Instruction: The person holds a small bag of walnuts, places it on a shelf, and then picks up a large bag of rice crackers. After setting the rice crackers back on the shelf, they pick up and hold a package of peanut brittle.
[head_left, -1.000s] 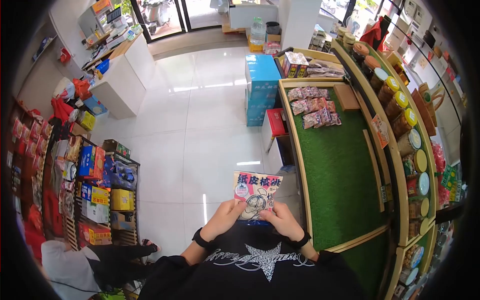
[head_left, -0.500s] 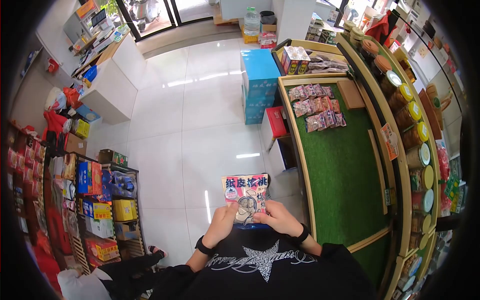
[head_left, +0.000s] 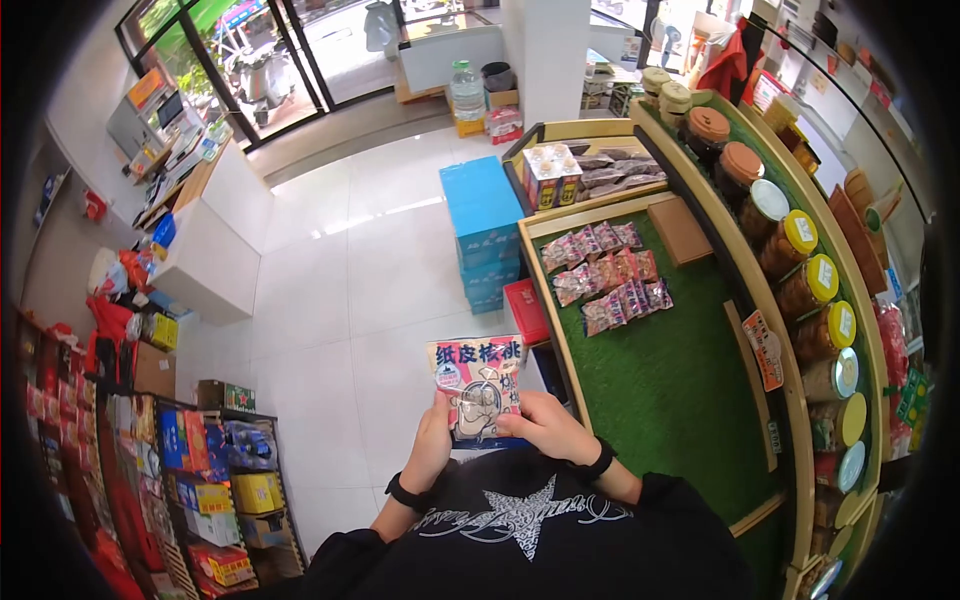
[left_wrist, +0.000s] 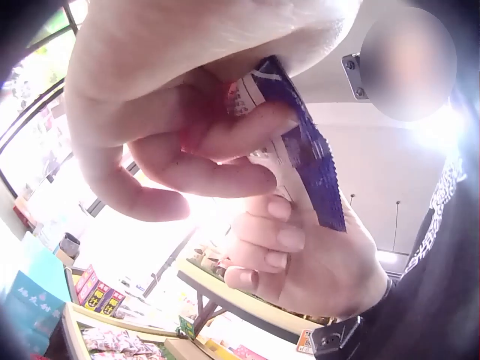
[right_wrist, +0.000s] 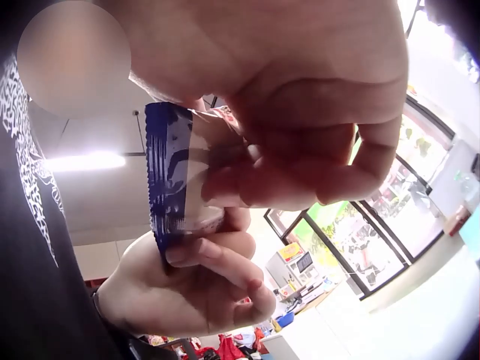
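A pink and cream snack packet of walnuts [head_left: 478, 375], its large Chinese title facing up, is held in front of the chest. My left hand [head_left: 431, 443] grips its left edge, thumb on the front. On the right, my right hand [head_left: 553, 428] pinches the lower corner with the thumb over the printed face. Seen from below in the left wrist view, the packet's blue crimped end [left_wrist: 319, 176] runs between the hands, fingers curled beneath. The right wrist view also shows the blue seal [right_wrist: 166, 172] with fingers of both hands behind it.
To the right stands a wooden display bin [head_left: 650, 370] lined with green turf, holding rows of small snack packets [head_left: 605, 275]. Lidded jars [head_left: 800, 232] line its far side. Blue boxes [head_left: 482, 215] are stacked beside the bin. Shelves of packaged goods [head_left: 215, 490] stand on the left.
The view has turned rightward and tilted up, so the bin and blue boxes sit lower and further left. Both hands keep hold of the walnut packet, which has shifted slightly left in view.
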